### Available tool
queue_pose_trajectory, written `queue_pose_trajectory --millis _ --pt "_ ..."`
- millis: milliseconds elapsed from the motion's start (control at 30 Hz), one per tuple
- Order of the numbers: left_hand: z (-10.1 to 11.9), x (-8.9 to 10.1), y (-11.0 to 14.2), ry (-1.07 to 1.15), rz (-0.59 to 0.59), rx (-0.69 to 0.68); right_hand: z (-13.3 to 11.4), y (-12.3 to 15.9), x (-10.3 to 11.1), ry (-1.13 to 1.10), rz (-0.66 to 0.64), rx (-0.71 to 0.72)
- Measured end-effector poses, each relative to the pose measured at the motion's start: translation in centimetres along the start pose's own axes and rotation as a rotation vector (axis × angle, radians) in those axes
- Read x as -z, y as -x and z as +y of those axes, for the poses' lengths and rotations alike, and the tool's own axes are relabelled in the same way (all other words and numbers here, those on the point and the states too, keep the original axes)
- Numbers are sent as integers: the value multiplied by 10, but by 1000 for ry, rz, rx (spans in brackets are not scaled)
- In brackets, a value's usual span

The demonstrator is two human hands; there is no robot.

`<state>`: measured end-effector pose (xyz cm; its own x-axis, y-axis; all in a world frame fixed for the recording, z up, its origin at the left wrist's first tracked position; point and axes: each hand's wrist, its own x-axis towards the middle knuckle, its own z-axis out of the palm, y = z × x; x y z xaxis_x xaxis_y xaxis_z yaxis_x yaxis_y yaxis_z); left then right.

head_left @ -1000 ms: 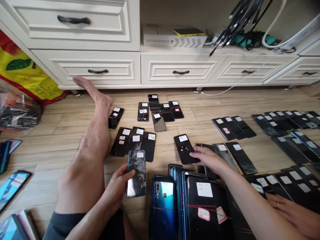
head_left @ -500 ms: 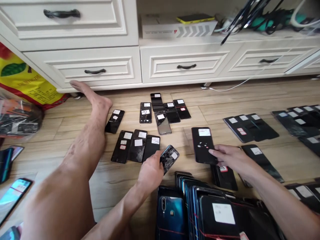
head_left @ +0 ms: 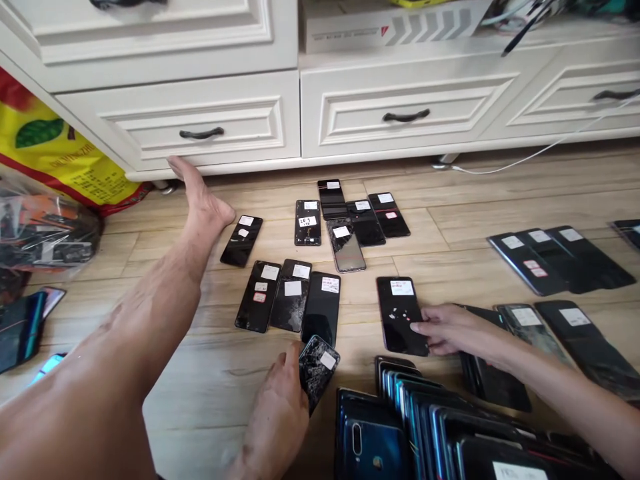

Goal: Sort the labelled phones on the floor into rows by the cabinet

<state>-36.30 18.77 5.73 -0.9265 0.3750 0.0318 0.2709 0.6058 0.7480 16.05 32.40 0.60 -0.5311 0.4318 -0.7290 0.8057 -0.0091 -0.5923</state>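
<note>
Your left hand (head_left: 280, 407) is closed around the edge of a cracked phone (head_left: 319, 370), which is tilted and bears 1 white label. Its upper end overlaps, in the view, the lower end of the rightmost phone in a row of 3 labelled phones (head_left: 291, 300); contact between them cannot be determined.

Your right hand (head_left: 445, 330) is partly closed on the right edge of a dark phone (head_left: 400, 323), with the thumb on its face and the other fingers at its side. This phone has a white label at the top and small pale marks mid-face. Whether it touches the floor (head_left: 195, 373) cannot be confirmed.

Beyond the row lies a cluster of 5 labelled phones (head_left: 346, 250); 1 of these, at the left, is slightly apart. A single phone (head_left: 245, 233) lies just beside your bare foot (head_left: 207, 205).

Nearest you, a packed bank of phones (head_left: 435, 427) adjoins a blue phone (head_left: 373, 440) with its camera side up. Under and beside your right forearm are further dark phones (head_left: 493, 377). Beyond these, 3 overlapping phones (head_left: 530, 267) lie near the white cabinet (head_left: 425, 73).
</note>
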Motion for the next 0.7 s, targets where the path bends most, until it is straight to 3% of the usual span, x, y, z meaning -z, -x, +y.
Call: queue_pose_trajectory --millis 133,267,367,500,600,700 --pt "-7 -3 -5 -145 -81 -66 1 -8 -4 130 -12 -9" --pt "-20 -3 26 -283 -96 -48 4 -8 -3 193 8 38" --pt "-36 -10 80 -325 -120 -32 7 -6 -1 281 72 71" --pt "-50 -29 192 -436 -202 -81 2 3 -1 428 198 51" --pt "-47 -43 270 -599 -338 -229 -11 14 -4 542 269 47" --pt "-30 -53 312 -579 -402 -329 -22 26 -8 607 315 72"
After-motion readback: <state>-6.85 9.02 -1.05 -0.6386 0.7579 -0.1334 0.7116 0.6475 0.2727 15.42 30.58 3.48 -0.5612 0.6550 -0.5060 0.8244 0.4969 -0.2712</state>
